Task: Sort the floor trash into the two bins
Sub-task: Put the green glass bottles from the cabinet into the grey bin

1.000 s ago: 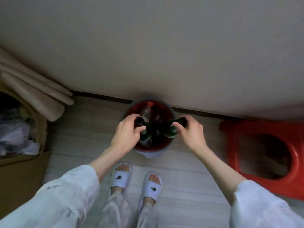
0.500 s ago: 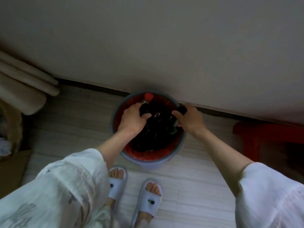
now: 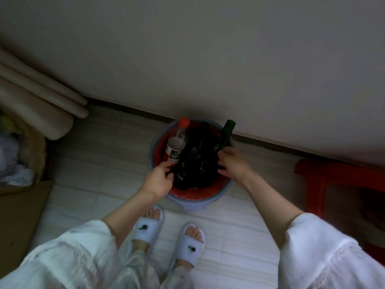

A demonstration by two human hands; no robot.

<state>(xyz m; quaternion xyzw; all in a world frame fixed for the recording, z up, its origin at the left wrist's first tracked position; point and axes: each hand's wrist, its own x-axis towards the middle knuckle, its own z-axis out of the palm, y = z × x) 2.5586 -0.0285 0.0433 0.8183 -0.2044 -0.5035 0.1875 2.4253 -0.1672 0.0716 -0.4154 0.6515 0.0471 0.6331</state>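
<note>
Bottles now dropped in bin [image 3: 188,203], hands loosened (left [image 3: 157,182], right [image 3: 234,166])

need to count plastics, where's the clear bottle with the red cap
In the head view, the clear bottle stands in the grey bin against its far left rim, just above the left hand.

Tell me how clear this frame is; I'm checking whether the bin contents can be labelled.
Head view: dim throughout, dark bottles merge into a black mass inside the bin; both hands softly blurred; wide-angle lens bends the baseboard.
</note>
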